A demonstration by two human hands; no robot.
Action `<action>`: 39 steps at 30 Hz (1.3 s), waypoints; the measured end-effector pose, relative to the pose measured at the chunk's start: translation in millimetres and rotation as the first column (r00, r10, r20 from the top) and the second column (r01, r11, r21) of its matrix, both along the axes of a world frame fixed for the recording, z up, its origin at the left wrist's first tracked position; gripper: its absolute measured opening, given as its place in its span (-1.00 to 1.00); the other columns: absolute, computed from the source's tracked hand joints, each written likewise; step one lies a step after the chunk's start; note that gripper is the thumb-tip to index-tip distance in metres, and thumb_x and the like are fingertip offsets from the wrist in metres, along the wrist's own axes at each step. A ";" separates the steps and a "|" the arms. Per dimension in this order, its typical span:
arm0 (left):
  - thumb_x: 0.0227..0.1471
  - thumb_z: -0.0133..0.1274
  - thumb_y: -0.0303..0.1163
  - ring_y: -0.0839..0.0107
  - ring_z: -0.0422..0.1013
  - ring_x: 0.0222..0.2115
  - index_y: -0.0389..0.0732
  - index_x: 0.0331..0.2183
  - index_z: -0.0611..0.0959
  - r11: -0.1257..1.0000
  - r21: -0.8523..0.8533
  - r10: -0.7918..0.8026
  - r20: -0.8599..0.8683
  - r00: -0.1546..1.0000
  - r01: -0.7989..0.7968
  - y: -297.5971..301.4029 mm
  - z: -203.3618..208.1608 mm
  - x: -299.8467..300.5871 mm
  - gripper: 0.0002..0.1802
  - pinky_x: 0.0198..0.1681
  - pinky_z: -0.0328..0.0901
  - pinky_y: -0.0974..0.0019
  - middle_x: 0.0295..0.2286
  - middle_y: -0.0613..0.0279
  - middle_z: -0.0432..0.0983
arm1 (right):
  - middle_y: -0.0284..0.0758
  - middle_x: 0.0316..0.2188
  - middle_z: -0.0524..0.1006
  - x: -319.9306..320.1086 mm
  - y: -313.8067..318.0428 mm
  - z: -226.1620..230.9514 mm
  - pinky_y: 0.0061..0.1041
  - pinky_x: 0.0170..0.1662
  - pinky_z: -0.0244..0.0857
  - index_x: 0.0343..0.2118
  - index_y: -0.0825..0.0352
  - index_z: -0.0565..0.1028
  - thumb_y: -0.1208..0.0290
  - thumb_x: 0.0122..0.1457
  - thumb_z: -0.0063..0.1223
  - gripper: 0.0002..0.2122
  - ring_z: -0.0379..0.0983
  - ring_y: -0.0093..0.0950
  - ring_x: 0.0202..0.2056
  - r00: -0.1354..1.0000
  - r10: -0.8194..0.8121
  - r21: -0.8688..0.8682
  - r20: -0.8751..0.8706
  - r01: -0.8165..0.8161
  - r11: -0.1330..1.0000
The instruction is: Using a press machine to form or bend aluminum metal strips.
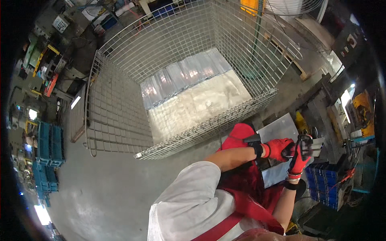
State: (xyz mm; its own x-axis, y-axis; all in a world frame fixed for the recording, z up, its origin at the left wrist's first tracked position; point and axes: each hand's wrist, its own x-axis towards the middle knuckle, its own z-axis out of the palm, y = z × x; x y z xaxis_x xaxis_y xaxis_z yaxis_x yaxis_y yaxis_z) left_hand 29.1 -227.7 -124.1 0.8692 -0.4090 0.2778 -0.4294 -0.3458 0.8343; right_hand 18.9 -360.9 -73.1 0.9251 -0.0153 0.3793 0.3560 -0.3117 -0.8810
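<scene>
Both my hands wear red gloves with dark fingertips and meet close together at the work area on the right. My left hand (277, 149) has its fingers bent toward the right hand. Beside it, my right hand (298, 160) is raised with its fingers curled inward. Whatever lies between the fingers is hidden by the dark fingertips. Just past the right hand are pale metal strips (317, 148). A flat grey panel (278, 129) lies beyond the left hand, and another pale panel (275, 175) shows below my wrists.
A large wire mesh cage (116, 104) stands to the left, its floor covered by a pale liner (197, 102) and shiny clear film (185, 74). Blue bins (323, 185) sit close to my right hand. Teal racks (50, 144) stand far left; dark machinery (327, 116) borders the right.
</scene>
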 end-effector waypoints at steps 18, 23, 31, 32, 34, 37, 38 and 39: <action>-0.37 0.22 -0.07 0.14 0.36 -0.24 -0.17 -0.12 0.34 0.975 0.126 -0.177 -0.053 0.983 0.182 9.0 15.3 -51.9 -0.25 -0.22 0.28 0.22 -0.24 0.07 0.38 | -0.37 -0.28 0.37 -51.7 -2.4 93.6 -0.57 -0.19 0.25 -0.04 0.37 0.20 0.61 -0.18 0.20 -0.42 0.31 -0.57 -0.24 0.886 0.459 0.579 -0.066 -0.341 0.740; -0.39 0.23 -0.07 0.13 0.35 -0.26 -0.17 -0.18 0.37 0.961 0.192 -0.221 0.090 0.971 0.201 3.1 5.8 -52.9 -0.30 -0.23 0.27 0.20 -0.31 0.07 0.41 | -0.41 -0.38 0.33 -63.1 -6.5 93.3 -0.62 -0.28 0.22 -0.17 0.34 0.26 0.63 -0.21 0.21 -0.51 0.27 -0.64 -0.35 0.916 0.401 0.407 -0.029 -0.355 0.842; -0.39 0.23 -0.13 0.10 0.35 -0.30 -0.16 -0.19 0.37 0.974 0.110 -0.206 0.058 0.977 0.199 -3.4 19.4 -53.8 -0.34 -0.26 0.27 0.18 -0.32 0.08 0.40 | -0.40 -0.38 0.34 -64.9 -17.0 84.3 -0.53 -0.19 0.21 -0.20 0.34 0.27 0.60 -0.24 0.23 -0.53 0.30 -0.57 -0.29 0.912 0.408 0.452 0.046 -0.383 0.806; -0.39 0.23 -0.13 0.10 0.35 -0.30 -0.16 -0.20 0.38 0.976 0.110 -0.193 0.052 0.980 0.186 -2.5 18.4 -55.2 -0.34 -0.26 0.27 0.18 -0.33 0.08 0.40 | -0.39 -0.38 0.35 -64.5 -17.0 86.8 -0.51 -0.17 0.20 -0.21 0.35 0.27 0.60 -0.24 0.22 -0.53 0.31 -0.55 -0.27 0.915 0.400 0.464 0.051 -0.377 0.802; -0.39 0.23 -0.13 0.10 0.35 -0.31 -0.16 -0.21 0.38 0.981 0.108 -0.166 0.038 0.985 0.161 -1.7 36.4 -59.4 -0.35 -0.27 0.28 0.17 -0.35 0.07 0.40 | -0.38 -0.37 0.35 -62.8 -23.8 87.6 -0.46 -0.11 0.18 -0.22 0.35 0.28 0.58 -0.22 0.20 -0.56 0.31 -0.49 -0.19 0.902 0.428 0.412 0.049 -0.408 0.814; -0.40 0.25 -0.14 0.14 0.36 -0.31 -0.19 -0.24 0.40 0.988 0.123 -0.096 0.011 0.995 0.094 -0.5 56.4 -68.1 -0.37 -0.27 0.28 0.21 -0.36 0.10 0.40 | -0.37 -0.33 0.37 -59.1 -27.9 78.0 -0.45 -0.10 0.18 -0.20 0.35 0.28 0.51 -0.19 0.20 -0.56 0.31 -0.48 -0.17 0.865 0.483 0.535 0.135 -0.474 0.700; -0.40 0.26 -0.15 0.16 0.36 -0.30 -0.20 -0.24 0.40 0.990 0.114 -0.083 -0.018 0.996 0.085 -0.8 66.7 -71.4 -0.37 -0.25 0.27 0.23 -0.36 0.11 0.39 | -0.37 -0.33 0.37 -59.9 -29.5 77.3 -0.46 -0.10 0.18 -0.19 0.35 0.28 0.51 -0.18 0.20 -0.56 0.31 -0.48 -0.17 0.871 0.477 0.553 0.119 -0.457 0.697; -0.40 0.26 -0.15 0.16 0.36 -0.29 -0.21 -0.24 0.39 0.982 0.183 -0.035 -0.018 0.999 0.037 -1.3 74.7 -74.1 -0.37 -0.26 0.27 0.22 -0.34 0.09 0.40 | -0.37 -0.33 0.37 -60.5 -30.1 77.3 -0.46 -0.10 0.18 -0.19 0.36 0.28 0.51 -0.18 0.20 -0.56 0.31 -0.48 -0.17 0.875 0.472 0.569 0.105 -0.443 0.693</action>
